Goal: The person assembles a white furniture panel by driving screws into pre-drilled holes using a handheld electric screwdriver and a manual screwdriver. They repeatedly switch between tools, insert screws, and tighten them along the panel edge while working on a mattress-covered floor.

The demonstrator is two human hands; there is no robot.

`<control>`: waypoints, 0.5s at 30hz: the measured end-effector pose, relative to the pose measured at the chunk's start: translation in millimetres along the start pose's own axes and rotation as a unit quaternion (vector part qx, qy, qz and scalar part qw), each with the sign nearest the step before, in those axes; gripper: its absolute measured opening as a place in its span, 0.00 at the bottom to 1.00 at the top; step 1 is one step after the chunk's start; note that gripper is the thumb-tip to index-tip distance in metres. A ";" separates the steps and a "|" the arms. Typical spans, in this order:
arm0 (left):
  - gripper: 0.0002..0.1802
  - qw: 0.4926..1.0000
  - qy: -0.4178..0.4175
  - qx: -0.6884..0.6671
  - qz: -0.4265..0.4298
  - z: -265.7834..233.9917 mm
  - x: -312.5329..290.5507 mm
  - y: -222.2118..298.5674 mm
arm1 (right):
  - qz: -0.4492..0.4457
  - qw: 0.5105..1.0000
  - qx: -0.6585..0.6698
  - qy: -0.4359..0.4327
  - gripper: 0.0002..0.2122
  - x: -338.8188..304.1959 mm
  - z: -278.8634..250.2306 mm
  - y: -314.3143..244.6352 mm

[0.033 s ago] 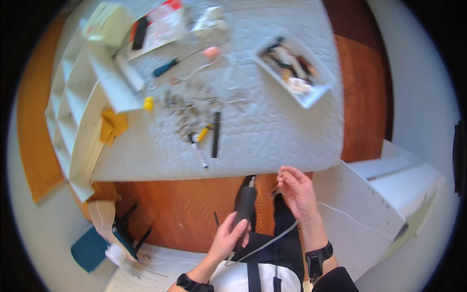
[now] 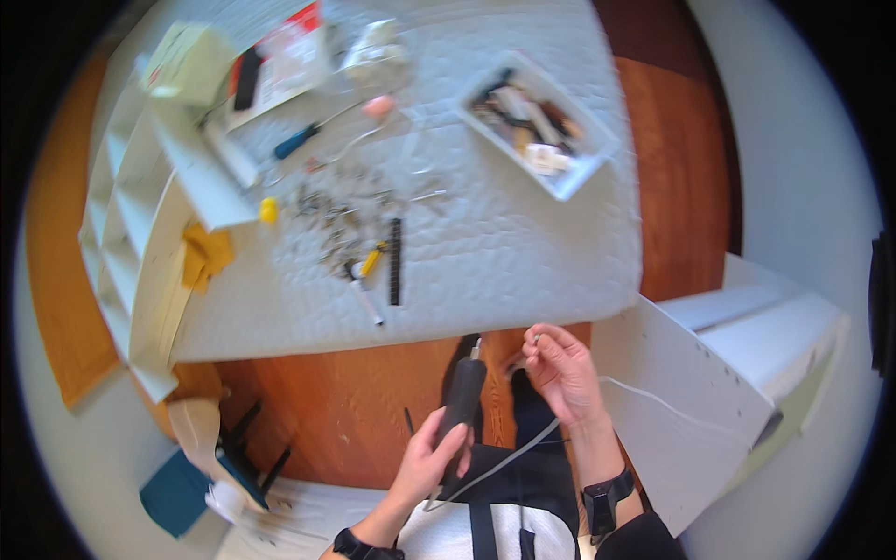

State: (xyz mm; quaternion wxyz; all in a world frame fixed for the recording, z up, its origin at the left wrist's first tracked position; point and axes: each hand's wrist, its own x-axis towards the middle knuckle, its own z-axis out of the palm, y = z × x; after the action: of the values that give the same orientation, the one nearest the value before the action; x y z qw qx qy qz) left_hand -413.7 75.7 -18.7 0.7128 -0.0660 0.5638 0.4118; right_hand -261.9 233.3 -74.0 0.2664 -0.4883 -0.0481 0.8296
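My left hand is wrapped round the black body of a corded electric screwdriver, its metal tip pointing away from me toward the table's near edge. A grey cable runs from its lower end and passes under my right forearm. Just right of the tip, my right hand is raised with thumb and forefinger pinched together. Between them is a small shiny piece, too small to name. Both hands are over the gap between my lap and the table.
The padded table carries scattered metal hardware, a black strip, a blue-handled screwdriver and a white parts bin. White shelving stands left; a white cabinet panel is close to my right arm.
The table and its things have shifted slightly left in the view. Both hands keep the same grips, and the screwdriver stays at nearly the same tilt.
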 end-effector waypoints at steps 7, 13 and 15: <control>0.23 0.960 -0.168 0.223 -0.005 80.6 -37.2 19.7 | -0.065 0.983 0.147 -0.087 0.10 -80.0 -65.1 -33.0; 0.25 0.941 -0.210 0.265 -0.010 123.3 -49.6 -12.5 | -0.119 0.989 0.078 -0.039 0.08 -134.0 -109.7 -43.3; 0.25 0.938 -0.217 0.271 -0.010 131.0 -51.5 -24.9 | -0.134 0.988 0.066 -0.025 0.08 -145.8 -120.9 -43.7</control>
State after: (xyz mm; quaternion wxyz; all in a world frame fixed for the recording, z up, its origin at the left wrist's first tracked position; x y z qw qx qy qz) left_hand -300.3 106.2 62.8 0.8130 0.2152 0.4845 0.2408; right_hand -88.0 177.5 -7.4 0.4057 -0.4375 -0.0653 0.7998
